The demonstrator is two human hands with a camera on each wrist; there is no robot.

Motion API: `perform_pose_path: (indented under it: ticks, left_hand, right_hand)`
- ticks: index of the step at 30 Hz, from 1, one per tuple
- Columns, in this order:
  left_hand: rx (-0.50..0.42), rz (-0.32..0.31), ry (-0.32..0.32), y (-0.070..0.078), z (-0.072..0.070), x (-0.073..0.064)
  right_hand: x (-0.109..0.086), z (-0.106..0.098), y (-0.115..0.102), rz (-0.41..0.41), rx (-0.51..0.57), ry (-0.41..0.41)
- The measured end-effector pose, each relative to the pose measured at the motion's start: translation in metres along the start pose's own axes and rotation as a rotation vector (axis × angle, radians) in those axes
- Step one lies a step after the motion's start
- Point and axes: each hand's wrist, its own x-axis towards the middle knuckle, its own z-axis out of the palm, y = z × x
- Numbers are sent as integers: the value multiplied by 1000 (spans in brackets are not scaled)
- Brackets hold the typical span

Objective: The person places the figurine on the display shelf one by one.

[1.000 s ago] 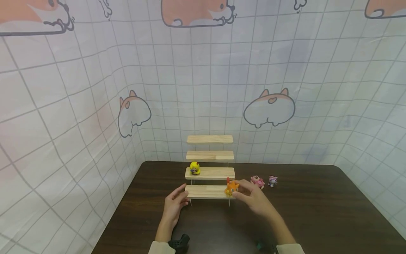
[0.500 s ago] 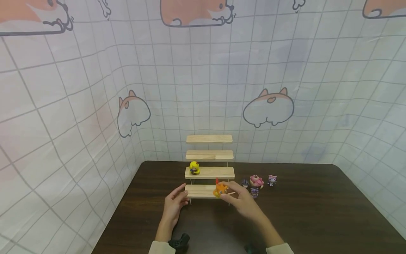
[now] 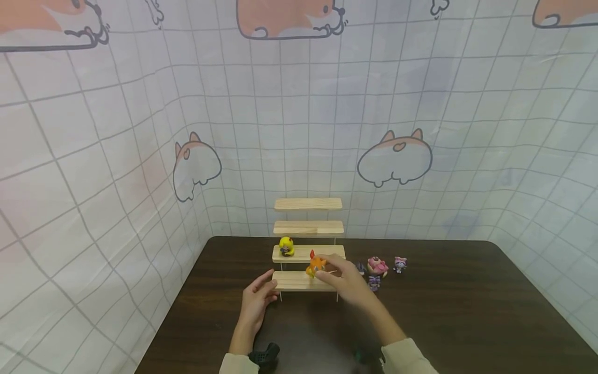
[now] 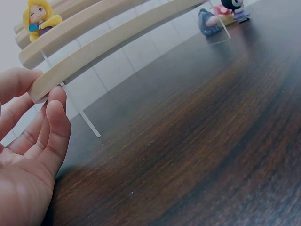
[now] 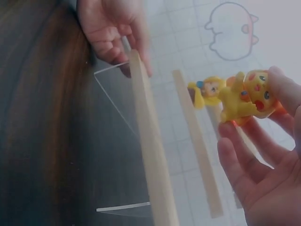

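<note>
A tiered wooden display stand [image 3: 294,281] with clear side supports stands on the dark table. My left hand [image 3: 256,300] pinches the left end of its lowest plank, fingers above and below the wood in the left wrist view. My right hand [image 3: 348,283] holds a yellow Pikachu figurine [image 5: 258,94] in an orange hood between thumb and fingers. In the head view, this figurine overlaps the gap between the lowest plank and the second one. A yellow-haired doll figurine [image 3: 286,247] sits at the left end of the second plank.
Right of the stand, several small figurines are on the table: a pink one [image 3: 377,266], a purple one [image 3: 375,283], a dark grey-blue one [image 4: 208,23] and a pale purple one [image 3: 399,264]. A grid-patterned curtain [image 3: 299,156] hangs behind the table [image 3: 444,311].
My right hand has carried the Pikachu figurine leftward from the lowest plank's right end, then up toward the second plank. My left hand keeps its place on the stand.
</note>
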Motion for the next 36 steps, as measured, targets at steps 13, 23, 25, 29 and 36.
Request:
perform_pose_path:
  ticks: [13, 23, 25, 29, 36]
  left_hand:
    - [-15, -14, -1, 2, 1, -2]
    - [-8, -15, -2, 2, 0, -1]
    - [-5, -19, -2, 2, 0, -1]
    - [-10, -15, -4, 2, 0, -1]
    - [-27, -11, 0, 2, 1, -1]
  right_hand:
    - [34, 0, 6, 89, -31, -7]
    - [46, -3, 9, 110, -43, -3]
    - [48, -3, 10, 107, -53, 2]
    - [53, -3, 10, 121, -78, 24]
    - [60, -2, 11, 149, -107, 20]
